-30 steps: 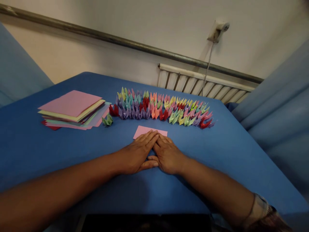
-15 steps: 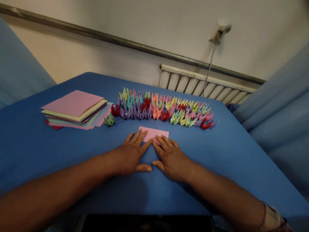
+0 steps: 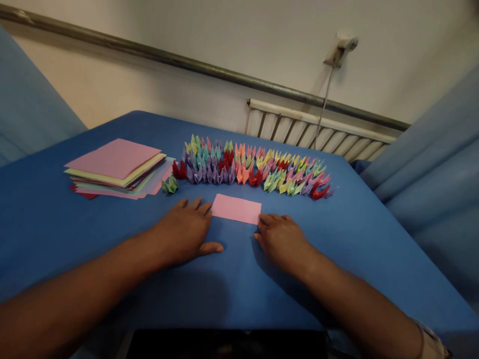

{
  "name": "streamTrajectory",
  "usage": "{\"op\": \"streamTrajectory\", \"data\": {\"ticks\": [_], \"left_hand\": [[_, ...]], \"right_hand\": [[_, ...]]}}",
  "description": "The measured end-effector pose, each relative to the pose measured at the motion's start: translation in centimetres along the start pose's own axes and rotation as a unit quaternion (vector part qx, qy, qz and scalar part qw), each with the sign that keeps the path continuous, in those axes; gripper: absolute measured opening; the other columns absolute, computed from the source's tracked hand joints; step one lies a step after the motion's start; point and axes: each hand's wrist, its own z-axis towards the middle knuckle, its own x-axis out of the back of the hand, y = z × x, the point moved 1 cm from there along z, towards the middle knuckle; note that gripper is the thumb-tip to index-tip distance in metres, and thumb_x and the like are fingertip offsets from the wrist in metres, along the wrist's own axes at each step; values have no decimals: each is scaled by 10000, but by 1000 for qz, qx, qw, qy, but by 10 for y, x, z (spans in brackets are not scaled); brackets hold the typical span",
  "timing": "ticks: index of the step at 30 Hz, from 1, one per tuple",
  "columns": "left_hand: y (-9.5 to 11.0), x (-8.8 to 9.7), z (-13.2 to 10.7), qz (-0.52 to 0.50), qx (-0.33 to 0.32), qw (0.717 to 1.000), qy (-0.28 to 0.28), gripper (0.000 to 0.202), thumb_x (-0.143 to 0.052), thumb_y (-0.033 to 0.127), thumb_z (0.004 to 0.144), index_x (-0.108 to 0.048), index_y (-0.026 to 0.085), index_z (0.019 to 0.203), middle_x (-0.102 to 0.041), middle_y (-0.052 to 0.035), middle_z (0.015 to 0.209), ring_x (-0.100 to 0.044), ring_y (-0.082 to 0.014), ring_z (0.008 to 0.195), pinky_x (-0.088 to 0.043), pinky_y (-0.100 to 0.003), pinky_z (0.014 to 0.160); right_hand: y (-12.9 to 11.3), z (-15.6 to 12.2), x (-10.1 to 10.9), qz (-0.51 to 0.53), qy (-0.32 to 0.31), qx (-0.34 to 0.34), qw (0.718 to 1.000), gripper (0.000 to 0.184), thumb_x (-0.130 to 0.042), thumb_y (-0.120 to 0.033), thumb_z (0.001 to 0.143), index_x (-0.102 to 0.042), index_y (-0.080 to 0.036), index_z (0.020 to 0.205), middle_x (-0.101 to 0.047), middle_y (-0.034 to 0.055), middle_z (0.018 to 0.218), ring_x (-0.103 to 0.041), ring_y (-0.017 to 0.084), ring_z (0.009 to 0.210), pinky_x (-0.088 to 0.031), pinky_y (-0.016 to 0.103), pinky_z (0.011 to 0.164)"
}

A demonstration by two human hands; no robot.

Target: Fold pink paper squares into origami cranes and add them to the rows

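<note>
Grip wide on both: I see my left hand (image 3: 183, 232) and right hand (image 3: 282, 238) flat on the bench (image 3: 359, 234), fingertips at either end of the pink paper (image 3: 236, 208).

The pink paper (image 3: 236, 208) is 1 plain rectangle lying flat on the blue table (image 3: 337, 239), long edges running left to right and slightly tilted, with the fingertips of the left hand (image 3: 183, 232) just at its left end and those of the right hand (image 3: 282, 237) at its near right corner

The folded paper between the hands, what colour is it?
Pink. The folded paper shows best in the head view, on the blue table.
</note>
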Motion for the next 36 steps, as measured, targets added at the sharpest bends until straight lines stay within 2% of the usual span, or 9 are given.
{"op": "streamTrajectory", "data": {"ticks": [3,7,11,15,18,22,30,34,36], "left_hand": [[0,2,6,-1,10,1000,22,649,-559,685,808,-703,104,1057,-671,-214,1145,-594,-401,1057,-369,-518,954],[-4,-2,21,-26,25,996,81,453,-476,541,916,-695,144,925,-700,-132,914,-619,-289,891,-418,-425,877],[-5,-13,35,-76,8,989,126,356,-497,444,918,-640,145,1048,-664,-128,1025,-586,-282,974,-447,-407,880],[-7,-25,46,-129,-7,980,152,496,-549,447,892,-542,135,1277,-571,-155,1318,-504,-306,1217,-374,-453,1054],[-12,-31,49,-156,5,976,151,630,-577,498,862,-480,125,1361,-500,-169,1419,-430,-321,1326,-317,-470,1118],[-15,-30,49,-197,40,969,141,790,-603,550,818,-370,137,1450,-446,-172,1472,-425,-327,1341,-340,-464,1112],[-19,-24,48,-247,85,958,121,959,-677,524,747,-275,96,1504,-481,-221,1422,-492,-371,1264,-402,-499,1042],[-18,-24,49,-395,81,905,140,880,-710,431,713,-358,131,1462,-601,-164,1286,-598,-318,1134,-478,-446,954],[-16,-21,49,-487,89,859,134,779,-695,409,725,-425,142,1405,-687,-107,1093,-666,-265,941,-535,-389,810]], "right_hand": [[11,10,-7,21,30,-66,997,319,-433,-310,979,-698,-133,958,-690,190,993,-646,303,919,-477,455,824],[27,33,-23,111,135,-92,980,461,-538,-452,929,-557,-113,1241,-612,185,1205,-565,305,1117,-450,455,949],[32,48,-32,156,137,-82,975,668,-681,-562,795,-522,-156,1300,-578,158,1246,-512,311,1186,-406,482,1013],[30,51,-28,172,95,-99,975,638,-720,-584,739,-587,-160,1198,-618,129,1130,-558,291,1082,-442,441,945],[30,51,-27,170,82,-115,975,611,-735,-593,717,-603,-166,1133,-614,120,1095,-562,284,1054,-446,429,915],[31,52,-31,186,95,-108,972,508,-756,-540,718,-608,-191,1056,-584,103,1125,-536,272,1087,-432,429,931],[27,45,-35,251,118,-46,960,477,-732,-350,765,-530,-178,1160,-582,118,1195,-533,272,1137,-408,446,970],[28,42,-40,325,152,-28,933,406,-709,-246,761,-514,-205,1116,-614,84,1136,-584,247,1074,-435,433,956],[30,44,-42,409,198,-41,890,492,-712,-249,753,-485,-218,1189,-622,77,1119,-610,230,1025,-473,407,920]]}}
